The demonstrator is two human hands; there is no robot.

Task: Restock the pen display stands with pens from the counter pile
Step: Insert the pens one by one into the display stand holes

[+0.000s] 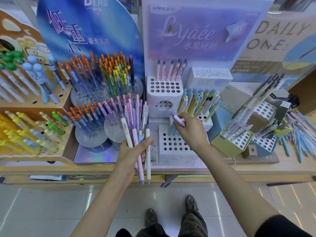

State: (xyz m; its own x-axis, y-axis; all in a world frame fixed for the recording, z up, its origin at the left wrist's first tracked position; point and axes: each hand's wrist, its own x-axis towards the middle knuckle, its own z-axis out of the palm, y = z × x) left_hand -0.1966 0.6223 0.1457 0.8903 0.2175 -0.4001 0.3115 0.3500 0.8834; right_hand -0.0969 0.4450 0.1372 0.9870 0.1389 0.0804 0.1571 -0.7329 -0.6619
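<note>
Beneath the right hand [189, 129], a white box-shaped stand with a perforated top [172, 144] is seen mostly unfilled. A few pale blue pens [171, 130] are seated in its far row, partly hidden by the fingers, and the many holes nearer the person are open. Beyond that hand, a taller white perforated block [164, 88] carries only five pink-barrelled pens [171, 69] along its back row, with the remaining holes bare. To the left of the left hand [131, 156], the clear round holders of orange-capped pens [95, 79] appear well stocked. Restocking is therefore judged to be partly done, with most of the work on the two white stands still outstanding. The hands are held apart. The left hand is clamped round a mixed bundle of pastel pens [136, 132] in pink, white, lilac and blue, with the writing tips pointing down toward the floor. The right hand pinches a single lilac-pink pen with a darker clip [178, 119], tilted with its clicker end up and to the left, just above the far edge of the lower stand and not yet seated in any hole. Well off to the right of the right hand, a loose pile of blue and pink pens [299, 134] is left lying on the pale wooden counter [256, 166], so further supply remains to be collected.
</note>
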